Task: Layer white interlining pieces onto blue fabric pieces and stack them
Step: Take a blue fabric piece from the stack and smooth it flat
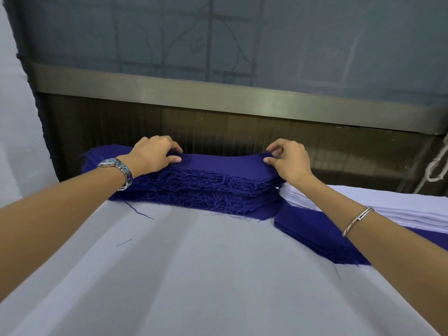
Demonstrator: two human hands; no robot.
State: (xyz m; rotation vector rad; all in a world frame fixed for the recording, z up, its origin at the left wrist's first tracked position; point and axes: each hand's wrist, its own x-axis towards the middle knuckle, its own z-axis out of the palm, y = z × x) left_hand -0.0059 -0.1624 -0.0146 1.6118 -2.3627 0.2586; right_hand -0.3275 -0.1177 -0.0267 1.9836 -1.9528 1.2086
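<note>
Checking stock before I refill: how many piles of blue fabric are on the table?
2: a tall pile at the back centre, and a low pile at the right, partly under white sheets. More may be hidden.

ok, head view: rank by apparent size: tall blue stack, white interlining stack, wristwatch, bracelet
1. tall blue stack
2. white interlining stack, though the frame edge and the forearm cut it off, so its full extent is unsure
3. wristwatch and bracelet look about alike; not ranked
</note>
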